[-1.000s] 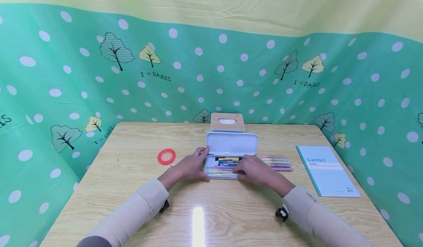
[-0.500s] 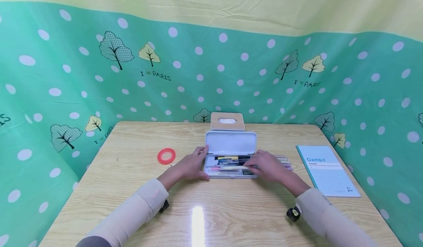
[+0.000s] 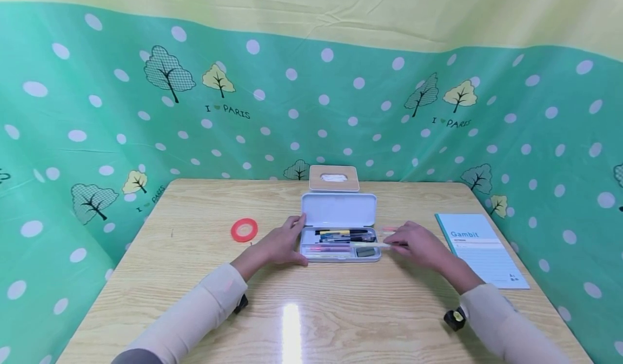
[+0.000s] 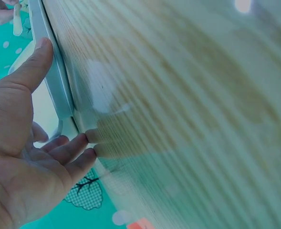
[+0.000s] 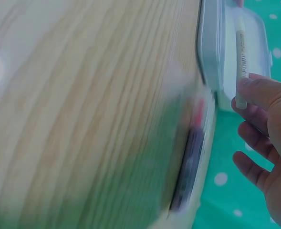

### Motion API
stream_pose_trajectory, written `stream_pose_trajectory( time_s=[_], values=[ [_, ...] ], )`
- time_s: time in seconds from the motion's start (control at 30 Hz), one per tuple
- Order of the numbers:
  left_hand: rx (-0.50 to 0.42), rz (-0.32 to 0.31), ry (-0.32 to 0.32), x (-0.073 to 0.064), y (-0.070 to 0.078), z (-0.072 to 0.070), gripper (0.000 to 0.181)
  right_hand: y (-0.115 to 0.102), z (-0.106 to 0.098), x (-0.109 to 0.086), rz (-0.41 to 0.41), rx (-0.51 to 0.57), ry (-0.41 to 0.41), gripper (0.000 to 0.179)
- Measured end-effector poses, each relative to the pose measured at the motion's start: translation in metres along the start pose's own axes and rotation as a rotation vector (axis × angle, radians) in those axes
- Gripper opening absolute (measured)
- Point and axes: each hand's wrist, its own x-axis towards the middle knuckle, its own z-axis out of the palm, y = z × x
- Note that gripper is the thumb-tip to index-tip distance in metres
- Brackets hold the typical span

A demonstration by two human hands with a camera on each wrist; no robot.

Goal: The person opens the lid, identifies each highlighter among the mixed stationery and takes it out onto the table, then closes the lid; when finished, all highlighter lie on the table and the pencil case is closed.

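Observation:
A white pencil case (image 3: 339, 210) stands with its lid up, several dark and yellow pens (image 3: 343, 236) in its back part. Pink and purple pens (image 3: 330, 249) and a dark grey block (image 3: 365, 252) lie in its front part. My left hand (image 3: 279, 244) rests at the case's left end, its thumb straight along the front wall in the left wrist view. In my right hand (image 3: 422, 247), thumb and index finger pinch one end of a pale, slim pen (image 5: 243, 57) with a barcode. The pen points left over the case's right end.
Pens (image 5: 190, 162) lie on the table right of the case, mostly hidden by my right hand in the head view. A Gambit notebook (image 3: 486, 250) lies further right. Left is a red ring (image 3: 244, 230); behind the case stands a wood-topped tissue box (image 3: 333, 172).
My right hand has moved right from inside the case to past its right end, drawing the pale pen along. The grey block has come into view. The left hand stays put.

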Motion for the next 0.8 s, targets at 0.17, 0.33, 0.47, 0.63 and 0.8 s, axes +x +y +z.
stream_pose_trajectory(
  time_s=[0.17, 0.33, 0.47, 0.63, 0.8],
  values=[
    [-0.001, -0.007, -0.003, 0.0, -0.001, 0.0, 0.126, 0.016, 0.0, -0.013, 0.032, -0.004, 0.03, 0.019],
    [0.001, -0.008, -0.007, 0.0, 0.0, 0.0, 0.126, 0.028, -0.001, -0.024, 0.06, -0.024, 0.033, 0.02],
    [0.0, -0.007, -0.007, 0.0, 0.0, 0.0, 0.126, 0.039, -0.001, -0.032, 0.023, -0.043, 0.046, 0.022],
    [-0.01, -0.005, -0.006, 0.0, -0.001, 0.0, 0.126, 0.048, -0.002, -0.042, -0.003, -0.037, 0.08, 0.021],
    [-0.016, 0.003, -0.003, 0.0, -0.001, -0.001, 0.126, 0.056, -0.001, -0.049, 0.034, -0.027, 0.076, 0.021]
  ],
)
